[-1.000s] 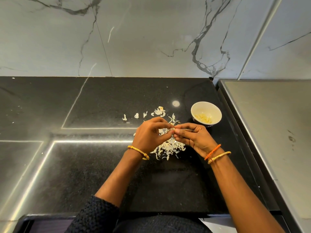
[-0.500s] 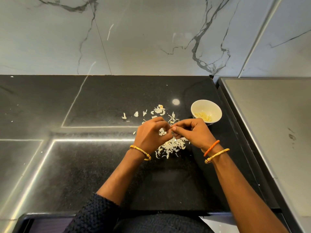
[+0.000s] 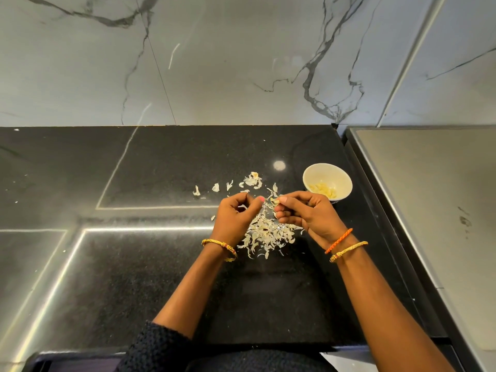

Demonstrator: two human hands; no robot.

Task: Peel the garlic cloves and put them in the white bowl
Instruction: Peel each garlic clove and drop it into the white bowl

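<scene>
My right hand [image 3: 311, 214] pinches a garlic clove [image 3: 274, 202] between thumb and forefinger, the other fingers curled under; the grip is tight and small. The clove is pale and mostly hidden by my fingertips, so I can make out only a papery cream-coloured end that points left, toward my other hand; its long axis seems to run roughly left to right, though I cannot be sure. My left hand [image 3: 236, 217] is just beside it, apart by a narrow gap, fingers curled in with thumb and forefinger drawn together; whether they pinch a scrap of skin I cannot tell.

Below and between my hands lies a heap of garlic skins [image 3: 268, 236], thin, dry, curled flakes, whitish and slightly translucent. A few loose flakes [image 3: 214, 187] are scattered farther back. All rest on the black tabletop [image 3: 134, 277], polished stone with fine speckles and bright reflected lines.

The white bowl [image 3: 341, 174] stands near my right hand, to the back right, round, smooth and glossy, with yellowish peeled cloves [image 3: 323, 189] in its bottom. Behind is a grey marble wall [image 3: 228, 63] with dark veins. Gold bangles [image 3: 347, 249] circle both wrists, and an orange braided cord [image 3: 338, 240] circles my right.
</scene>
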